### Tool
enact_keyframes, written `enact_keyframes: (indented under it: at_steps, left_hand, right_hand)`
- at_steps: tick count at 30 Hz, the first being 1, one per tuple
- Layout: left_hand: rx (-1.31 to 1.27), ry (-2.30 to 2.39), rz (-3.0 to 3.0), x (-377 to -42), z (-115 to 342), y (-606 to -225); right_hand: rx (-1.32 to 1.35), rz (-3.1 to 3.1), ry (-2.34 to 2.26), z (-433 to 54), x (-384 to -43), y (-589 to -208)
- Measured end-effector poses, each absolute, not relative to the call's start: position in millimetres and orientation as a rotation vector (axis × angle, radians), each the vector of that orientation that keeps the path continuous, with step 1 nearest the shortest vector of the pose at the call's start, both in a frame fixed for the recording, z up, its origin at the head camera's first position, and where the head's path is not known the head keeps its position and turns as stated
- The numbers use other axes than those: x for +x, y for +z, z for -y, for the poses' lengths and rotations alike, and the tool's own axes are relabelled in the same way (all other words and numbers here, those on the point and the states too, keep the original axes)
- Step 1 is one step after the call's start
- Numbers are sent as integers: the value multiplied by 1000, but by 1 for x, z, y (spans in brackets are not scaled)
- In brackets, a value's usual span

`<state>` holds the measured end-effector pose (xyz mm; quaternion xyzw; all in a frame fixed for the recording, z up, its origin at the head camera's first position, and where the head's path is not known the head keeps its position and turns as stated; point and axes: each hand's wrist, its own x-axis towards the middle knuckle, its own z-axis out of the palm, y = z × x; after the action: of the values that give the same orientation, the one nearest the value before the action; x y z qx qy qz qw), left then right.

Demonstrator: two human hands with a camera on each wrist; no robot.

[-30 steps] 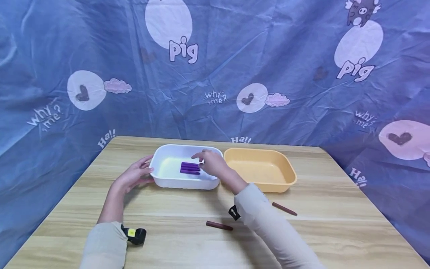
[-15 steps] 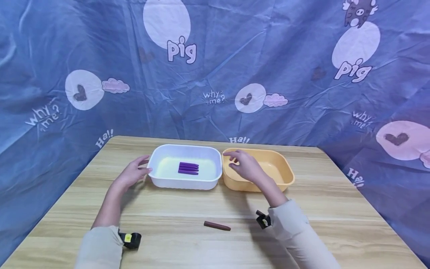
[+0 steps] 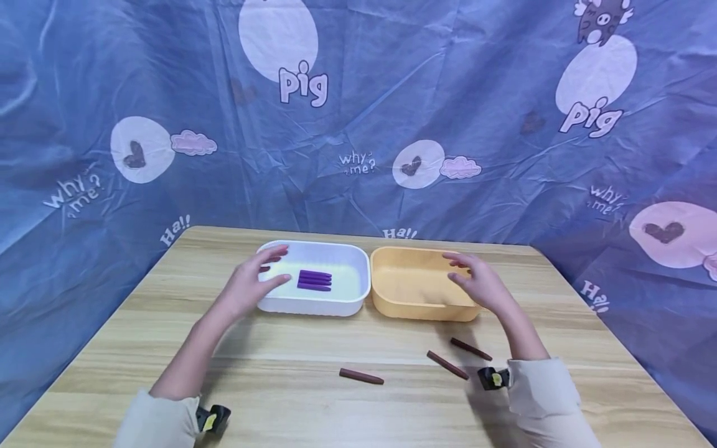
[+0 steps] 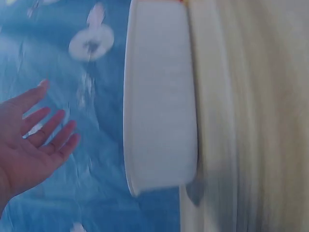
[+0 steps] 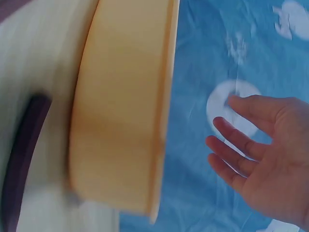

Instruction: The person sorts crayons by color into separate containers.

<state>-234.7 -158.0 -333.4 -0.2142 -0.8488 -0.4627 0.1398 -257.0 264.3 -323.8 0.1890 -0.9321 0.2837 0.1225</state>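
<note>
My left hand (image 3: 251, 287) hovers over the left side of the white bin (image 3: 313, 306), fingers spread with nothing in them. Several purple crayons (image 3: 315, 280) lie side by side on that bin's floor. Above the right side of the yellow bin (image 3: 422, 311) is my right hand (image 3: 482, 285), its fingers loosely bent and holding nothing. Both wrist views show the hands raised above the bin rims. On the table in front are three brown crayons: one in the middle (image 3: 361, 376), another (image 3: 447, 364) to its right, and a third brown crayon (image 3: 471, 349) nearest my right wrist.
The two bins stand side by side towards the back of the wooden table (image 3: 280, 398). Behind the table hangs a blue printed cloth (image 3: 336, 199). A black wrist camera (image 3: 493, 378) sits near the right sleeve, another black camera (image 3: 214, 419) near the left.
My right hand has moved right, from over the white bin to the yellow bin's far side. My left hand has left the white bin's outer side and come over it. The purple crayons stay put.
</note>
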Motion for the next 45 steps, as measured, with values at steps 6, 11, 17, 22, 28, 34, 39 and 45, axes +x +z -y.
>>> enact_keyframes:
  at_steps: [6,11,17,22,28,34,39,45]
  left_hand:
    - [-887,-1145,2376,-216,125,-339]
    - [-1098,-979,2380,-203,105,-345]
    - [-1283,-779,2505,-194,88,-357]
    - [-1387,-622,2623,-190,75,-369]
    - [-1464,-448,2703,-185,65,-376]
    - [-1483,-341,2754,-181,61,-385]
    - [-1496,-298,2771,-181,59,-391]
    - [-1491,-281,2765,-183,56,-395]
  right_hand:
    - [456,2696,854,-300,-250,-338]
    - [324,2721,979,-319,-245,-349]
    - [237,2761,1284,-330,-240,-360]
    - [240,2716,1510,-334,-238,-371]
    - [230,2638,1711,-335,-238,-378]
    - [202,2616,1823,-335,-236,-380]
    - [193,2611,1856,-337,-238,-383]
    - [190,2591,1880,-340,-238,-384]
